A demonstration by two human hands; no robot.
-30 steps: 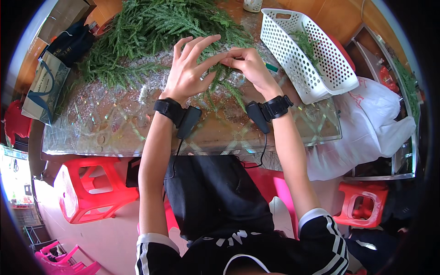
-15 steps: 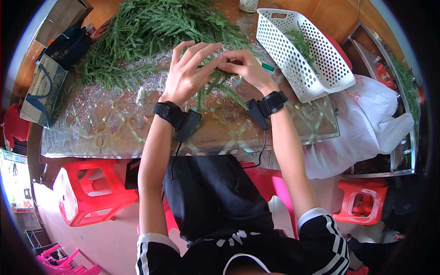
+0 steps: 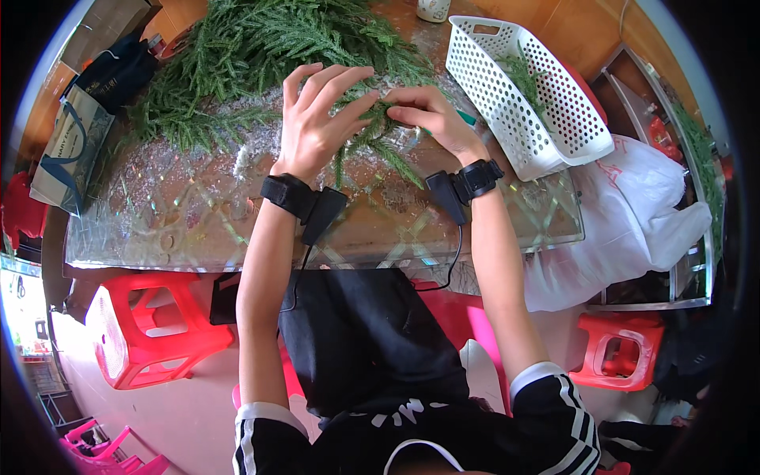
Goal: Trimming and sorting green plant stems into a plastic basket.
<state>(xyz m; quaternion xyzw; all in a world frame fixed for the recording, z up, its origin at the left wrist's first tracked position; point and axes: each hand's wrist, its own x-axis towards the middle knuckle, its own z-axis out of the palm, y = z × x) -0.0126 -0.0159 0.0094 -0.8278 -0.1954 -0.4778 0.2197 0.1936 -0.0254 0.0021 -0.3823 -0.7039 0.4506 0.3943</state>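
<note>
Over the table, my left hand (image 3: 313, 123) bends round a green artificial pine sprig (image 3: 388, 158), its thumb side on the stems and its other fingers raised. My right hand (image 3: 435, 123) pinches the upper part of this sprig between thumb and forefinger. Needled tips of the sprig hang below and between both hands; the exact grip points are partly hidden by my fingers. A large heap of similar pine branches (image 3: 277, 47) lies just beyond my hands. Beside my right knuckles, a small green object (image 3: 467, 118) is partly covered.
A white perforated basket (image 3: 518, 103) with a little greenery stands at the right. Next to it is a white plastic bag (image 3: 625, 214). Paper bags (image 3: 70, 150) stand at the left edge of the glass-topped table (image 3: 214, 229). Red stools (image 3: 150, 328) are on the floor.
My fingertips have moved slightly apart, my left hand shifting left and my right hand a little right. More of the sprig shows between them.
</note>
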